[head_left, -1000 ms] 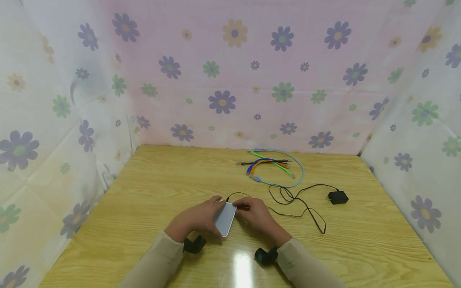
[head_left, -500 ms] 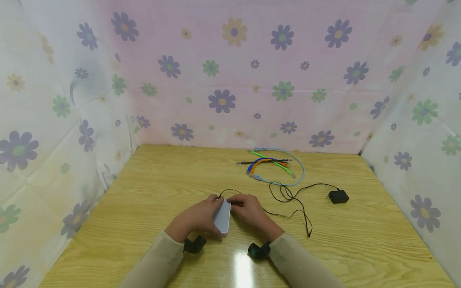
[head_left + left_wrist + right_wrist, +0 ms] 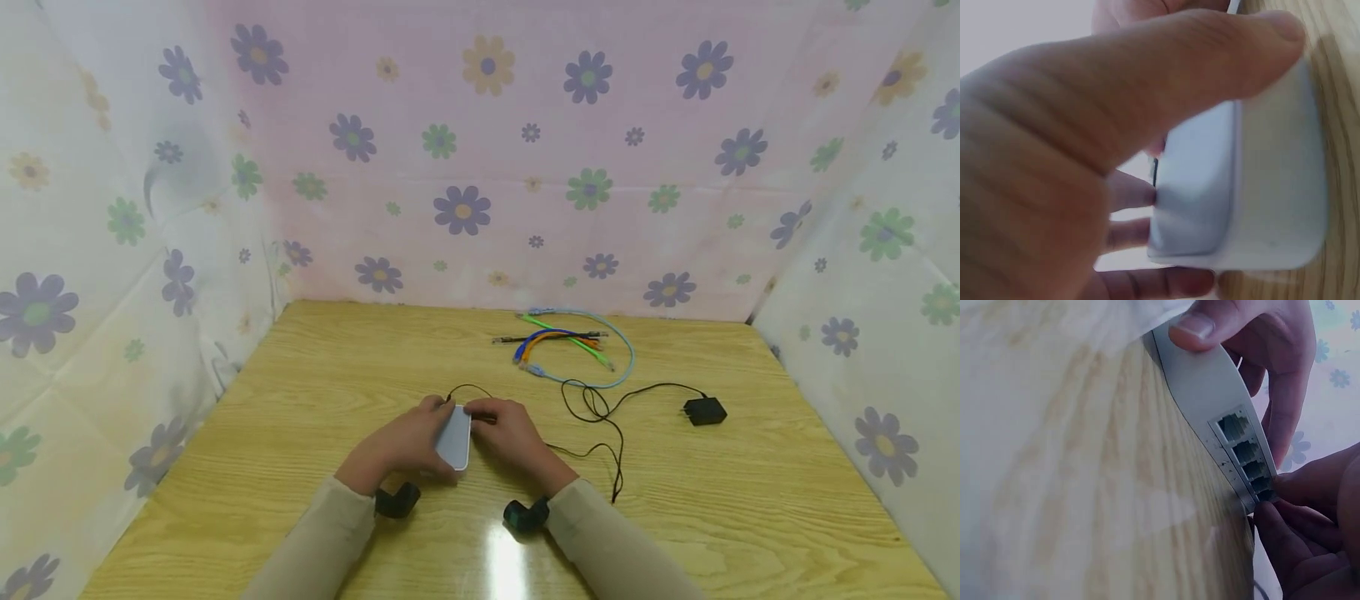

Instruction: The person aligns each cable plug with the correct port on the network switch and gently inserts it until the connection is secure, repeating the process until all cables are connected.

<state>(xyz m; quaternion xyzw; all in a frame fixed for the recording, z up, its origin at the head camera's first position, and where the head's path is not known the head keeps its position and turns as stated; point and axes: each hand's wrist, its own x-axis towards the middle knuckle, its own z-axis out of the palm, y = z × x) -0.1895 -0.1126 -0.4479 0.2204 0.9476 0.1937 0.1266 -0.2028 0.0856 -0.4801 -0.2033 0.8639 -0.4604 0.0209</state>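
A white network switch stands tilted over the table, with a row of several ports along its right side in the right wrist view. My left hand grips it from the left, thumb across the near end and fingers around the far side. My right hand pinches its far right corner, thumb and forefinger right at the last port. A thin black cable leaves the far end by my left fingertips, passes behind my right hand and leads to a black power adapter.
At the back of the wooden table lie several short network cables, among them a light blue cable, a green cable and a black cable. Slack adapter cord lies in loops on the right. Floral cloth surrounds the table.
Both hands have moved left and slightly away with the network switch, which has turned a little. The slack black cord has been drawn left; the adapter stays in place.
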